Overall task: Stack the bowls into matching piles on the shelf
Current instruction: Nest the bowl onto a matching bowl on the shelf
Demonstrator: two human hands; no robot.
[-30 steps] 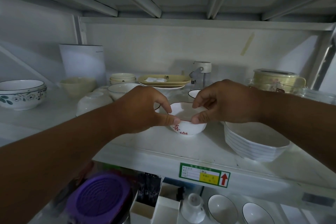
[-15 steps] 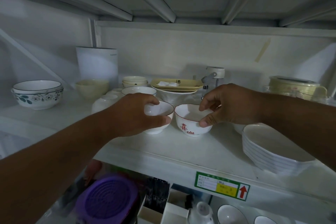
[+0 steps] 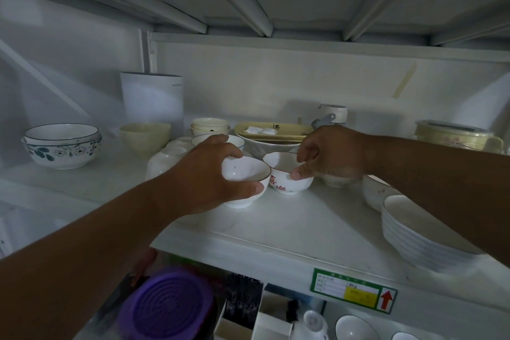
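Observation:
Two small white bowls stand side by side in the middle of the white shelf [image 3: 289, 232]. My left hand [image 3: 209, 176] grips the plain white bowl [image 3: 245, 176] by its rim, thumb at the front. My right hand [image 3: 328, 154] pinches the rim of the white bowl with red characters [image 3: 284, 182], which touches the plain bowl on its right. Both bowls appear to rest on the shelf.
Floral bowls [image 3: 62, 146] stand stacked at far left, a cream bowl [image 3: 145, 136] and several upturned white bowls [image 3: 165, 156] behind my left hand. A stack of white plates [image 3: 419, 234] sits at right, a yellow dish [image 3: 273, 131] and lidded pot [image 3: 455, 136] at back.
My left hand let go of the red-lettered bowl, took the plain white bowl and drew it forward beside it. My right hand stayed on the red-lettered bowl's rim.

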